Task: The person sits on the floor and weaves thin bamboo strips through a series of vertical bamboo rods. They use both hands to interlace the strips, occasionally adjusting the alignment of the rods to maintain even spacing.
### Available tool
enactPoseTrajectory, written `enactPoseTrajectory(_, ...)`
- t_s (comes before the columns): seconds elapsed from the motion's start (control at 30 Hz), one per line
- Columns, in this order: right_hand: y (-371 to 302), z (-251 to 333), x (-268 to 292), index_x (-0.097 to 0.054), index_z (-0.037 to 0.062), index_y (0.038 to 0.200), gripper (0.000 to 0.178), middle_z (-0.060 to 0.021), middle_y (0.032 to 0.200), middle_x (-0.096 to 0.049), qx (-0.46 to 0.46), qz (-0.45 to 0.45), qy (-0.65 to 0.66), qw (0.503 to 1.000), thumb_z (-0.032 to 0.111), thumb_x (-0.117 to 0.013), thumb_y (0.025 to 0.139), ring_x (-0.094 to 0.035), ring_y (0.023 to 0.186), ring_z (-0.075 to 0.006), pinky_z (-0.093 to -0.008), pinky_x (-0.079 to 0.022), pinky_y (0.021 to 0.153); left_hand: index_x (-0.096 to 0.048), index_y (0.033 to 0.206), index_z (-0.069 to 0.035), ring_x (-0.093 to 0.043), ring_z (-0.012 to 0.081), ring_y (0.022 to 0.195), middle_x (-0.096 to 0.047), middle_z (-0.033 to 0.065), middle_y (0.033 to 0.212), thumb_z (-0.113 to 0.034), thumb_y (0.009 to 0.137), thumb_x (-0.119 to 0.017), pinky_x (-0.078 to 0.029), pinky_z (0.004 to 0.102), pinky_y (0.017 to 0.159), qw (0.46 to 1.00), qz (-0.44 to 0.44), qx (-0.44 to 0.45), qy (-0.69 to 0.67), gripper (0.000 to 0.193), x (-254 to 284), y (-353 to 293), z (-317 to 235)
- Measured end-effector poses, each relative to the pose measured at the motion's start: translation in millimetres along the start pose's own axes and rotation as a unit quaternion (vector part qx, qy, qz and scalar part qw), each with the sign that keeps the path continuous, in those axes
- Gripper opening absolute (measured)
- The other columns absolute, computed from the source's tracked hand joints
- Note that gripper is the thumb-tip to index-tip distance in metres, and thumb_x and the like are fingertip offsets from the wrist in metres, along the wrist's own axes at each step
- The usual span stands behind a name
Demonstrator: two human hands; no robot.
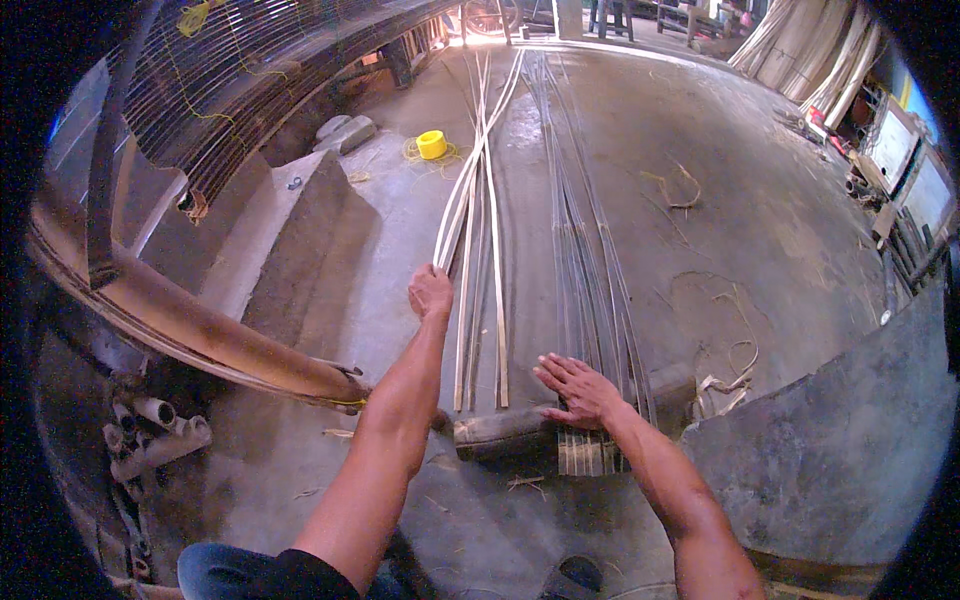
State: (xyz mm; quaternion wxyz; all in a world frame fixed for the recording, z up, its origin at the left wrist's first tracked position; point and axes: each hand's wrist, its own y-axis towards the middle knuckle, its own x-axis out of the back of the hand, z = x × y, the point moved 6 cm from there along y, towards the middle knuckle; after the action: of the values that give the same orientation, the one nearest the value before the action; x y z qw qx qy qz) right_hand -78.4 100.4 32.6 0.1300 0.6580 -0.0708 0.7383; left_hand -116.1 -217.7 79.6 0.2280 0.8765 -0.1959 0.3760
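My left hand (431, 290) is closed around the near ends of some long, pale, thin bamboo strips, raised a little toward the left. Other pale bamboo strips (499, 330) lie just right of it, their near ends by a low dark log (500, 430). The pale strips cross one another farther off. My right hand (580, 392) rests palm down, fingers stretched out, on a bundle of dark grey strips (578, 290). Those dark strips run over the log, and their near ends (590, 455) stick out past it side by side.
A yellow roll of twine (431, 145) sits on the concrete floor (720, 200). Left are a rack of dark slats (250, 90), a concrete block (290, 230) and a curved brown beam (220, 320). Right, a grey sheet (830, 440) stands near; bundled pale strips (810, 50) lean farther back.
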Motion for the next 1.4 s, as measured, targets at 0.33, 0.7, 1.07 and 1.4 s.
enactPoseTrajectory(0.33, 5, 1, -3, -0.027, 0.0078, 0.142, 0.074, -0.0124, 0.148, -0.027, -0.002, 0.017, 0.018, 1.0, 0.058, -0.039, 0.089, -0.023, 0.137, -0.027, -0.0394, -0.02, 0.112, -0.065, 0.094, -0.008, -0.062, 0.0329, 0.089, -0.063, 0.0156, 0.093, -0.023, 0.087, -0.051, -0.051, 0.0432, 0.075, 0.995, 0.002, -0.068, 0.077, 0.021, -36, 46, -29)
enactPoseTrajectory(0.7, 7, 2, 0, -0.027, 0.0078, 0.142, 0.081, -0.0122, 0.148, -0.028, -0.005, 0.005, 0.03, 1.0, 0.063, -0.042, 0.085, -0.027, 0.136, -0.0276, -0.0399, -0.022, 0.112, -0.037, 0.137, -0.015, -0.031, 0.0322, 0.128, -0.035, 0.0118, 0.137, -0.023, 0.078, -0.065, -0.032, 0.0564, 0.097, 0.973, -0.049, 0.114, 0.193, 0.066, -21, 5, 42)
enactPoseTrajectory(1.07, -8, -14, -2, -0.024, 0.0016, 0.142, 0.093, -0.0165, 0.145, -0.03, -0.023, 0.001, 0.128, 0.991, 0.055, -0.061, 0.075, -0.028, 0.135, -0.0306, -0.0414, -0.023, 0.111, -0.065, 0.101, -0.001, -0.067, 0.0265, 0.082, -0.069, 0.0148, 0.087, -0.025, 0.087, -0.055, -0.05, 0.0354, 0.077, 0.915, 0.353, -0.097, -0.168, 0.029, -23, -240, -23)
enactPoseTrajectory(1.4, 0, -10, -1, -0.014, 0.0044, 0.145, 0.096, -0.0131, 0.148, -0.026, -0.006, -0.003, 0.051, 0.999, 0.056, -0.057, 0.076, -0.023, 0.137, -0.0282, -0.0395, -0.018, 0.113, -0.063, 0.106, 0.004, -0.066, 0.0216, 0.08, -0.068, 0.0161, 0.094, -0.024, 0.084, -0.056, -0.051, 0.0332, 0.072, 0.82, 0.518, -0.096, -0.225, 0.036, -52, -240, -32)
